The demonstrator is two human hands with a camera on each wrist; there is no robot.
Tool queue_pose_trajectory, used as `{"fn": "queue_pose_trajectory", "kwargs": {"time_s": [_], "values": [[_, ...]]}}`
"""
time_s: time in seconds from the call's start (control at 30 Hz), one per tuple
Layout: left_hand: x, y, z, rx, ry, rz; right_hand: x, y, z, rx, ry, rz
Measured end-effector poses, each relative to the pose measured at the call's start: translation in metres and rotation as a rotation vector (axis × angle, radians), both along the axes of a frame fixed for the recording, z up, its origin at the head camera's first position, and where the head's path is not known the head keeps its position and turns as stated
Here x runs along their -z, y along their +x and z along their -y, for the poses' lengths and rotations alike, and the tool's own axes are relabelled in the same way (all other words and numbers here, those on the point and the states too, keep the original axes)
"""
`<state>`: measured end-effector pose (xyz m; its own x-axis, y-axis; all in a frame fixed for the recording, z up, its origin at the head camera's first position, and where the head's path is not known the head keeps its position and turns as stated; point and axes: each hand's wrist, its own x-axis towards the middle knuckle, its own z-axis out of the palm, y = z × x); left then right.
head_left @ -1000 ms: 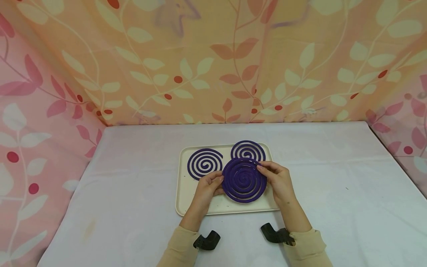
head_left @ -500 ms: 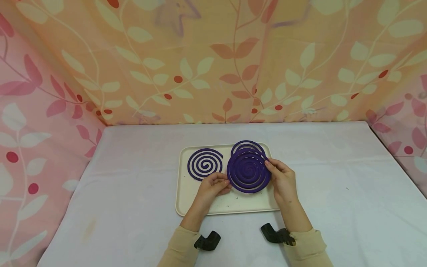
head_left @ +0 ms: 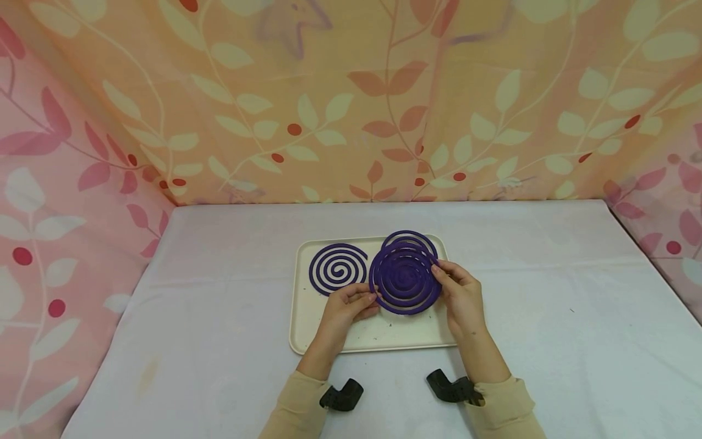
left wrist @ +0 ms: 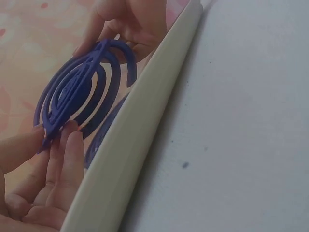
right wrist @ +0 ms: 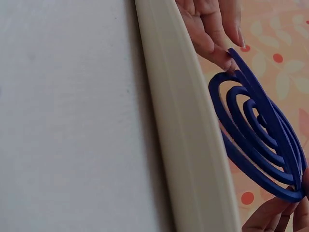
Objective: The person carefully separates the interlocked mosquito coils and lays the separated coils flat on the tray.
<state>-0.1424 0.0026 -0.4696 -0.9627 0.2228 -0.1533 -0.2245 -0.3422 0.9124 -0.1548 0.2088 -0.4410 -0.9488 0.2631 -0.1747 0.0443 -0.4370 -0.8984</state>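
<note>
A pair of nested purple mosquito coils (head_left: 406, 277) is held above the tray. My left hand (head_left: 348, 308) pinches their left edge between thumb and fingertips. At the opposite edge, the thumb and fingers of my right hand (head_left: 463, 292) grip the rim. Seen from the left wrist, the coils (left wrist: 72, 92) have spread into two layers, with rings leaning away from each other. The right wrist view shows the same gap between the spirals (right wrist: 265, 121). On the tray's left side lies a single spiral coil (head_left: 339, 271), flat. Another coil (head_left: 406, 233) at the back right is partly covered by the held pair.
The cream rectangular tray (head_left: 373, 338) rests on a white-clothed table (head_left: 548, 292) and carries small dark crumbs. Its raised rim (left wrist: 140, 125) crosses both wrist views. Black wrist mounts (head_left: 342, 395) sit at both cuffs. Patterned curtains (head_left: 329, 122) enclose the back and sides.
The held coils have risen away from the body, going right and then slightly back left. Their layers look more spread. Both hands moved with them; the coils on the tray stayed put.
</note>
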Motion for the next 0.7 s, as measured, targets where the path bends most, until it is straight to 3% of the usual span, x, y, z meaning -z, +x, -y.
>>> {"fn": "queue_pose_trajectory", "kwargs": {"time_s": [0.37,0.7], "values": [[-0.0002,-0.0001,0.0006,-0.016,0.014,0.022,0.0027,0.0013,0.0039,-0.058,0.027,-0.009],[0.0003,-0.0011,0.0005,-0.067,0.032,0.053,0.0018,0.0024,0.01,-0.124,0.121,0.053]]}}
